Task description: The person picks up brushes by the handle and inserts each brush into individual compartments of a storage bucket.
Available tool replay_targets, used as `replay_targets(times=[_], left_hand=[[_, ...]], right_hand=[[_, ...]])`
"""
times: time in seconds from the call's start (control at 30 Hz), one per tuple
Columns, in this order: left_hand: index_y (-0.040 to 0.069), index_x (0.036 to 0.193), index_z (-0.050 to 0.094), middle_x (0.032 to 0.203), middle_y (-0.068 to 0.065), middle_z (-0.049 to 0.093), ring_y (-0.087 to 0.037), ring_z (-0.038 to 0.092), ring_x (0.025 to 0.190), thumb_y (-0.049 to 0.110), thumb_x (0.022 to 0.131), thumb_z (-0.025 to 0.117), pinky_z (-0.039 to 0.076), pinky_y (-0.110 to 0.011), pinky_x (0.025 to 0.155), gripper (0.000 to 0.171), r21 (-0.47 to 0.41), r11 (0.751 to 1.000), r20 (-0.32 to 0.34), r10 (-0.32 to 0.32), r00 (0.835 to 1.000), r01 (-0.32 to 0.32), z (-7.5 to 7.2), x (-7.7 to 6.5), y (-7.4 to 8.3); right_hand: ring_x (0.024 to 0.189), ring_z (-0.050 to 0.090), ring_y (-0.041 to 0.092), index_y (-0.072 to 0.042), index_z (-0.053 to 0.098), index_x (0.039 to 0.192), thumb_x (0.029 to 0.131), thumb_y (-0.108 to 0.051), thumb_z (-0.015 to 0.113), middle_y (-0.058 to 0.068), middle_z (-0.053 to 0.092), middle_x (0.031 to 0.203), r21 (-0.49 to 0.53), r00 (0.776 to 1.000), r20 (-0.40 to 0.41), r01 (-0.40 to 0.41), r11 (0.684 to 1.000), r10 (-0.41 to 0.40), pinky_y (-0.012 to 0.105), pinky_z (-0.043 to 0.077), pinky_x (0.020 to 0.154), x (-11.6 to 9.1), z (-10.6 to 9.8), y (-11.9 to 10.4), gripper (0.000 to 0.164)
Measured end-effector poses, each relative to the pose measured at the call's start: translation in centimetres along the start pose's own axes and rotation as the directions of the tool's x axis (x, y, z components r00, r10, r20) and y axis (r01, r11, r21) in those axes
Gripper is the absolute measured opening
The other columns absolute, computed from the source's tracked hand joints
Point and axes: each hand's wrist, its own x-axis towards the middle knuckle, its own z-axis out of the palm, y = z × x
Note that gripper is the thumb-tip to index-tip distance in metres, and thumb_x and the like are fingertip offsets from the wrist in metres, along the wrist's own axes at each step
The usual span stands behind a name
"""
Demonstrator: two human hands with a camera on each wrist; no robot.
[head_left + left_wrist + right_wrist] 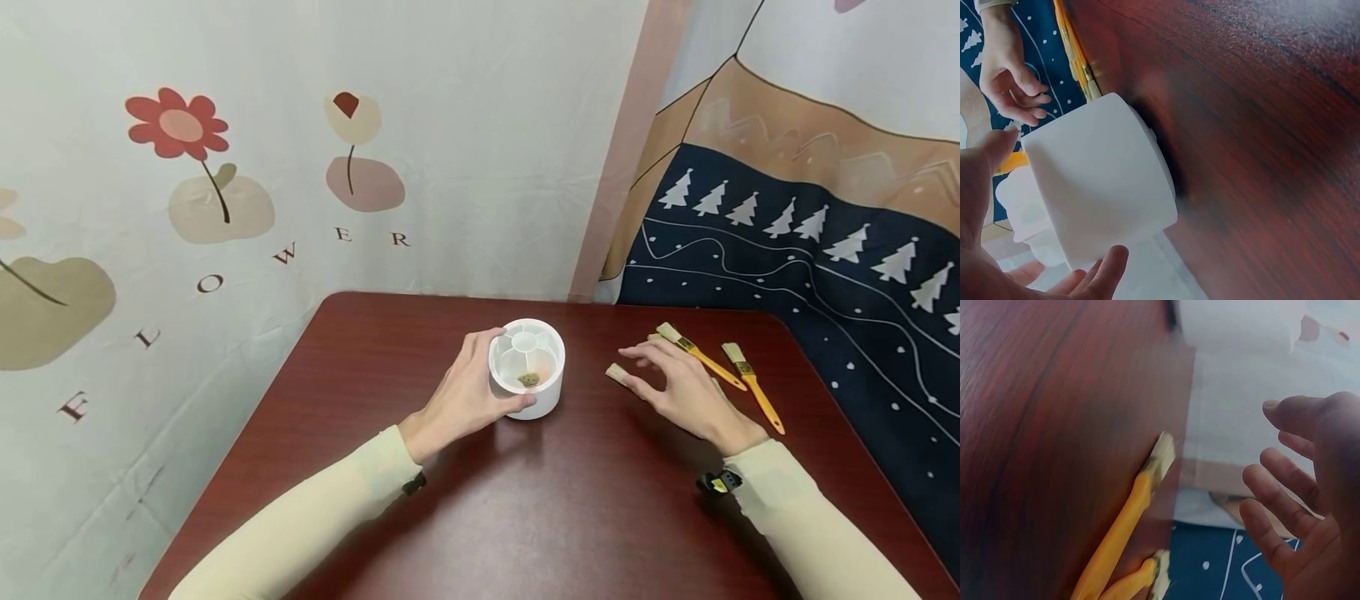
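The left hand (467, 390) has its fingers clamped round a white compartmented holder (551, 400), mouth up, at the far middle of the tabletop (592, 508). To its right, the right hand (686, 393) hovers, fingers apart, over a flat paintbrush (617, 373). Two more, a yellow-handled paintbrush (708, 362) and its twin (762, 402), lie farther right.

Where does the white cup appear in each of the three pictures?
Head: cup, just right of and below centre, in the left hand.
Left wrist: cup, large, left of and below centre.
Right wrist: cup, cut off at the top edge, right of centre.
Shared landmark: the brushes, in all three views.
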Motion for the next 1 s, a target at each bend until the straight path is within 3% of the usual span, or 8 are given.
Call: replay_targets(times=[0.37, 0.7, 1.0], left_hand=[[0.021, 0.170, 0.046, 0.165, -0.010, 0.054, -0.037, 0.067, 0.144, 0.042, 0.093, 0.100, 0.061, -0.056, 0.118, 0.096, -0.001, 1.000, -0.016, -0.022, 1.000, 0.022, -0.1, 0.2, 0.3], [0.016, 0.169, 0.047, 0.162, -0.013, 0.059, -0.036, 0.067, 0.145, 0.039, 0.092, 0.102, 0.060, -0.058, 0.120, 0.097, -0.005, 1.000, -0.017, -0.005, 1.000, 0.005, -0.1, 0.3, 0.1], [0.015, 0.171, 0.048, 0.164, -0.015, 0.062, -0.036, 0.066, 0.150, 0.035, 0.091, 0.103, 0.056, -0.057, 0.125, 0.099, -0.004, 1.000, 0.003, 0.031, 1.000, -0.031, -0.3, 0.6, -0.5]], right_hand=[[0.112, 0.078, 0.029, -0.009, 0.077, 0.147, 0.102, -0.020, 0.092, 0.013, 0.078, 0.136, -0.029, 0.994, 0.102, -0.045, 0.999, 0.048, 0.058, 0.066, 0.097, -0.8, -0.4, 2.0, 0.048], [0.125, 0.075, 0.033, -0.013, 0.074, 0.155, 0.104, -0.030, 0.091, 0.012, 0.073, 0.149, -0.017, 0.960, 0.254, -0.117, 0.993, 0.118, 0.065, 0.063, 0.109, -1.3, -0.3, 3.7, 0.056], [0.122, 0.075, 0.033, -0.011, 0.075, 0.154, 0.104, -0.034, 0.091, 0.015, 0.073, 0.144, -0.056, 0.951, 0.281, -0.117, 0.992, 0.128, 0.063, 0.065, 0.105, -1.4, 0.3, 4.3, 0.057]])
